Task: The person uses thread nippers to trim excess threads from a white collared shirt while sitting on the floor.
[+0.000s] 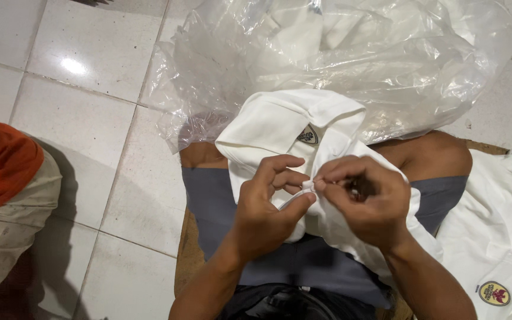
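Both forearms reach out from the bottom edge over grey shorts (220, 201). On the lap lies a white shirt (280, 124) with a small badge at its collar, and the two hands meet over its front. The left hand (268, 207) and right hand (362, 204) are pressed together, fingertips pinching one small fold of the white cloth between them, seemingly at a button, though that spot is too small to tell. By the look of it the shirt is only partly dealt with: the collar lies spread, the body rumpled. To the right another white garment (499, 237) with a round crest rests on the tiled floor (78, 89). Beyond the knees a large clear plastic bag (351, 53) holds more white cloth, loosely heaped.
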